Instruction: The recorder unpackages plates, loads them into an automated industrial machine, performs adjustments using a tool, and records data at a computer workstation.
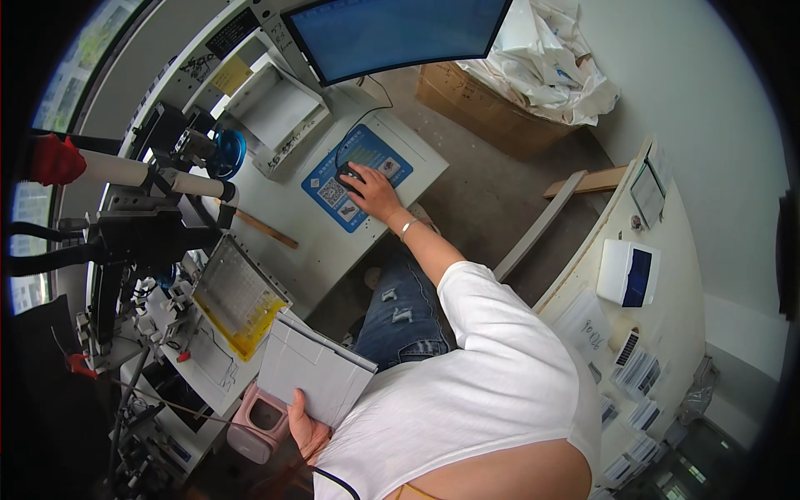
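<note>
The right hand (372, 190) is curling its fingers over a dark mouse (346, 173) below the monitor (392, 33), while the left hand (305, 429), apparently clamping a grey board (312, 371) by one edge, is risking it tipping free.

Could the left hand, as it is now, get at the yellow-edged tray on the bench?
Probably not freely: the left hand grips a grey flat panel, which lies between it and the yellow-edged tray.
</note>
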A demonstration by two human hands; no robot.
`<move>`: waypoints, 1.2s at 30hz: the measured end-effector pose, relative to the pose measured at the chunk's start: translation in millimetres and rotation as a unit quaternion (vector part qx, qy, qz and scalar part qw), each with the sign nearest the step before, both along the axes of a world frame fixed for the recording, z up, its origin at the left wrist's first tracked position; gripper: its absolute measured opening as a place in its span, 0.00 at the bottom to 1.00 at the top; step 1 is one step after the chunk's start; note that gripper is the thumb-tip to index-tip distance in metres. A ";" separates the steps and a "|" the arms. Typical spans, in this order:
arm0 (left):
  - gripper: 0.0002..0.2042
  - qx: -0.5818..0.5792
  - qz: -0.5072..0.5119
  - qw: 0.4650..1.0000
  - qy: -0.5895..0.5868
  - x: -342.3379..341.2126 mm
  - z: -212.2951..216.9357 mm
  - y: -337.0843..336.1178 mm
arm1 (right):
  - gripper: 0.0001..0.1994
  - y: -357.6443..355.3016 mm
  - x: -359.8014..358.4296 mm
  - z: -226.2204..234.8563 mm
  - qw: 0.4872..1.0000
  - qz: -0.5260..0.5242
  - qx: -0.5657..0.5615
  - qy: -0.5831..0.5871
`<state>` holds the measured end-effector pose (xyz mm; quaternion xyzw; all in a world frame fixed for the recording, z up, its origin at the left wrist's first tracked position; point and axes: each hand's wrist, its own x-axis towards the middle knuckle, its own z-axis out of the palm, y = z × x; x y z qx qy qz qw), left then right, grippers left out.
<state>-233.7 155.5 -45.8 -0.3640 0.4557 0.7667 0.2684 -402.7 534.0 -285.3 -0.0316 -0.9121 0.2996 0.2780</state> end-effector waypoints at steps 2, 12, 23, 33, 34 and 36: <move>0.26 0.000 0.011 1.000 0.008 0.7 0.8 2.5 | 0.21 -0.2 0.0 1.7 1.000 0.000 -0.005 0.007; 0.27 0.005 0.005 1.000 -0.011 0.6 1.4 0.2 | 0.21 0.3 2.2 -1.0 1.000 0.003 -0.021 0.001; 0.27 -0.004 0.008 1.000 -0.003 -0.4 0.6 2.6 | 0.20 0.4 1.7 -4.9 1.000 0.003 -0.017 -0.002; 0.26 -0.010 0.015 1.000 -0.001 2.2 -1.3 3.1 | 0.20 -0.3 4.6 -3.1 1.000 0.011 -0.020 -0.006; 0.27 -0.009 0.010 1.000 -0.002 1.6 -0.3 3.8 | 0.20 -0.3 4.6 -4.2 1.000 0.015 -0.020 -0.006; 0.27 -0.009 0.003 1.000 0.000 0.6 2.2 5.3 | 0.20 0.8 3.4 -3.1 0.999 0.019 -0.027 -0.004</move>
